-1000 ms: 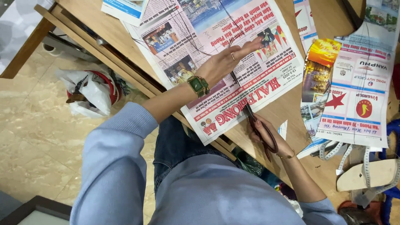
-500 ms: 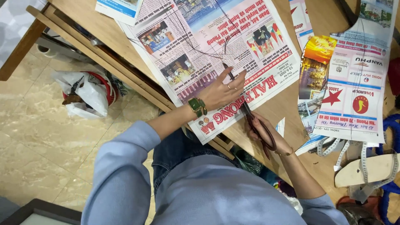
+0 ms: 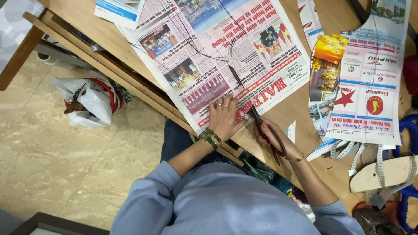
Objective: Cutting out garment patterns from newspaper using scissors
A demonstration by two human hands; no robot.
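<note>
A large newspaper sheet (image 3: 209, 48) lies spread on the wooden table (image 3: 313, 100), with dark pen lines drawn across it. My left hand (image 3: 224, 119) presses flat on the sheet's near edge, fingers apart; it wears rings and a green wristband. My right hand (image 3: 274, 141) grips long dark-handled scissors (image 3: 257, 119). Their blades point away from me into the paper beside my left hand.
Cut newspaper pieces (image 3: 370, 87) lie to the right on the table. A measuring tape (image 3: 383, 169) and a beige sandal-shaped sole (image 3: 383, 174) sit at the right edge. A white plastic bag (image 3: 87, 102) rests on the tiled floor under the table's left side.
My left hand slid back along the newspaper toward me, to the sheet's near edge. The scissors stay in my right hand and have shifted a little to the right.
</note>
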